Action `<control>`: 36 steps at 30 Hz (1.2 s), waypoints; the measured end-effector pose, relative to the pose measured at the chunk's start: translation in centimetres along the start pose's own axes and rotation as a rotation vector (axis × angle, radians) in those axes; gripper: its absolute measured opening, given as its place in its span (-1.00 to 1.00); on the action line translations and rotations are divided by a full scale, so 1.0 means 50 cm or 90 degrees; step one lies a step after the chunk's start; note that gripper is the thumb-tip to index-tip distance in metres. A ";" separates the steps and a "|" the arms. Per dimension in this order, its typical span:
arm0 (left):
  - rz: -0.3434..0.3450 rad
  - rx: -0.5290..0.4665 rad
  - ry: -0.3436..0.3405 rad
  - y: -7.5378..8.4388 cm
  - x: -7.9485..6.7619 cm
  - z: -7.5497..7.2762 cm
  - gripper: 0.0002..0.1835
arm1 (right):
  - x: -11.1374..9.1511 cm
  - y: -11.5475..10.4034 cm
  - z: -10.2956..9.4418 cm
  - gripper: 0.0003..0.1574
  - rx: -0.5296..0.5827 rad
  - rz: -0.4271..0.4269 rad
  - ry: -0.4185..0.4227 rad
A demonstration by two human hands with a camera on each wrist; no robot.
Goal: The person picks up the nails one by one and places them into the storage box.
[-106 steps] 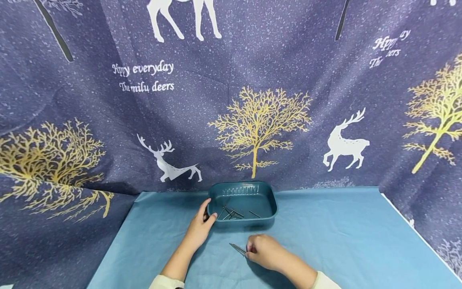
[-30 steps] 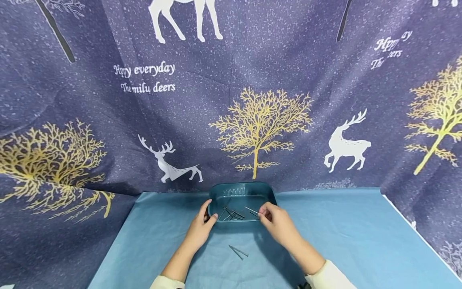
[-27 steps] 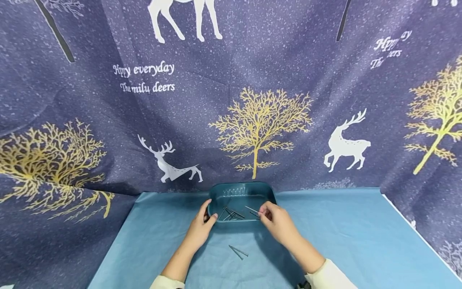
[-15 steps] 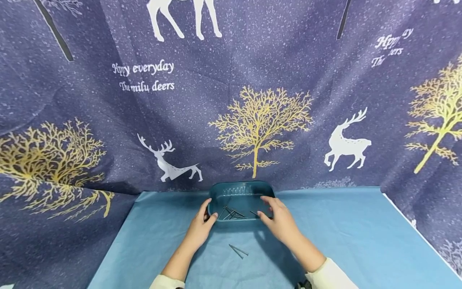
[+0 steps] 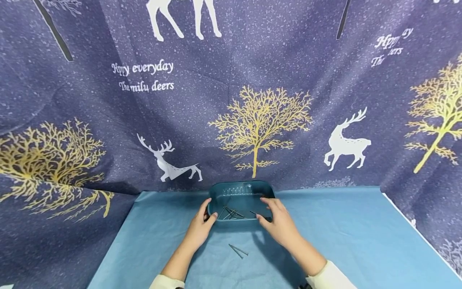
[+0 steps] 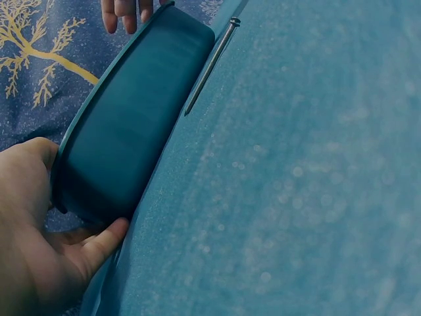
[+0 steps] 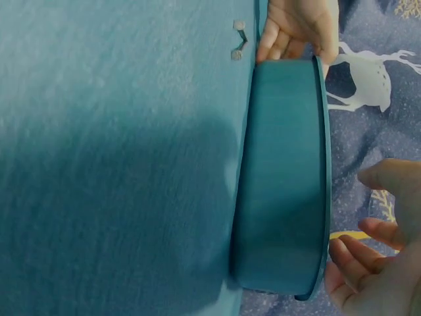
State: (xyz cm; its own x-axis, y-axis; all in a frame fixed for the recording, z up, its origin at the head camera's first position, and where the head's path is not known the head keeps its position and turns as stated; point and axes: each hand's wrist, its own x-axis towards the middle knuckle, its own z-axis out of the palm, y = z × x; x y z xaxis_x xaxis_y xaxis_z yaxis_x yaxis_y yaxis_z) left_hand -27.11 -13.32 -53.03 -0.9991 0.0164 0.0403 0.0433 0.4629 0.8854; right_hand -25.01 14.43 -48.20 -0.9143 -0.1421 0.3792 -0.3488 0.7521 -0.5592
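Note:
A dark teal rectangular dish [image 5: 242, 222] stands on the blue cloth, with several nails [image 5: 234, 213] crossed in its left half. My left hand [image 5: 199, 226] holds the dish's left end, thumb at the front corner and fingers along the side. Over the right end, my right hand [image 5: 279, 218] is spread with thumb and fingers apart and nothing between them. Another nail [image 5: 253, 212] lies in the dish near the right thumb. In front of the dish, two nails [image 5: 238, 251] lie on the cloth in a narrow V.
The blue cloth [image 5: 343, 233] covers the table, whose right edge [image 5: 415, 228] runs off at an angle. A dark blue curtain [image 5: 202, 120] printed with deer and yellow trees hangs right behind the dish.
My right hand has moved from the nails on the cloth up to the dish with a nail and let it go there; its fingers have spread. The left hand has stayed on the dish.

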 end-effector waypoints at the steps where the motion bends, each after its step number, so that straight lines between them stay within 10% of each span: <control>1: 0.001 0.001 -0.001 0.000 -0.001 0.000 -0.32 | -0.001 -0.001 0.000 -0.29 0.002 -0.001 -0.001; 36: -0.012 0.006 0.002 -0.001 0.001 0.000 -0.32 | -0.067 -0.051 0.034 -0.67 -0.002 -0.126 -0.113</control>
State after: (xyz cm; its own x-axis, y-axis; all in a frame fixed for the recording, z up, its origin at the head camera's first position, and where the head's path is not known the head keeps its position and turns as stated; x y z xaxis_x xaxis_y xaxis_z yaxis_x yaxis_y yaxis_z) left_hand -27.15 -13.34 -53.06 -0.9997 0.0050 0.0248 0.0242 0.4720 0.8813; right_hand -21.38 11.89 -49.31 -0.8505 -0.3968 0.3453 -0.5236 0.7009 -0.4843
